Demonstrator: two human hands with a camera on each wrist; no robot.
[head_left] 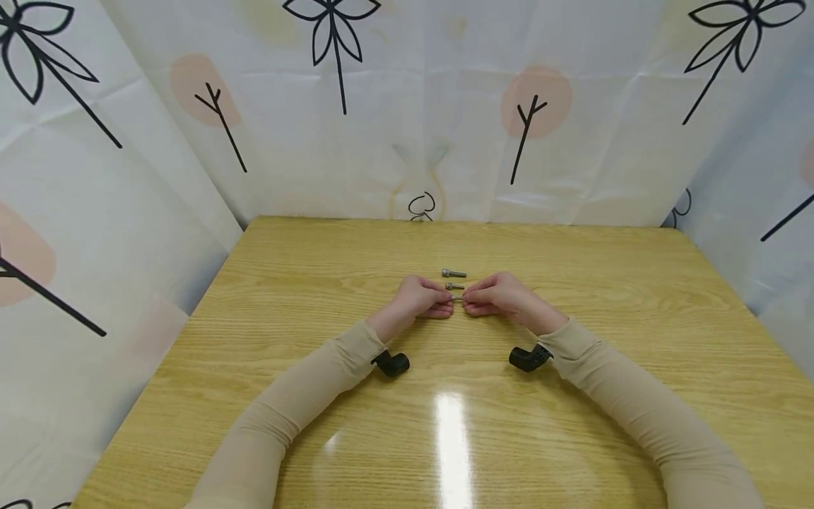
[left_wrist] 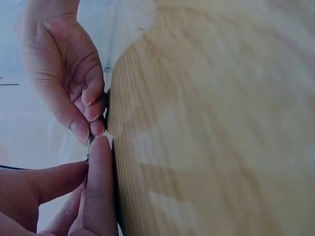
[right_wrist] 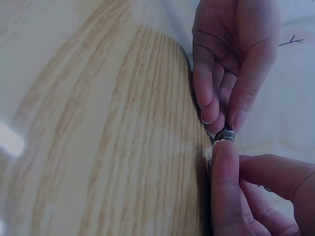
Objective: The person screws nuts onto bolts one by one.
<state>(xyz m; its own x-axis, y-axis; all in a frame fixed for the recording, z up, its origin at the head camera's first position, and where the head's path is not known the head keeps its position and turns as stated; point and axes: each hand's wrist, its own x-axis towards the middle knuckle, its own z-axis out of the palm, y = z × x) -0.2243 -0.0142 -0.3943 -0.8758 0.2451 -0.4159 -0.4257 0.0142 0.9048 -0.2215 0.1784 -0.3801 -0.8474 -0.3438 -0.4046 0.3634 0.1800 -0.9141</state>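
Note:
Three metal bolts lie one behind another on the wooden table, heads to the left in the head view. The farthest bolt (head_left: 454, 273) looks the longest, and a shorter bolt (head_left: 454, 286) lies nearer. The nearest, a thin small bolt (head_left: 457, 298), spans the gap between both hands. My left hand (head_left: 422, 297) pinches its left end between thumb and forefinger; my right hand (head_left: 499, 295) pinches its right end. In the left wrist view the thin shank (left_wrist: 89, 147) shows between the fingertips. A bolt head (right_wrist: 226, 135) shows in the right wrist view; which bolt it belongs to I cannot tell.
The wooden table (head_left: 318, 261) reaches back to a white patterned cloth (head_left: 381, 141), which also hangs at both sides. Black wrist-worn devices (head_left: 391, 364) sit under each sleeve cuff. A bright light reflection lies on the table's near part.

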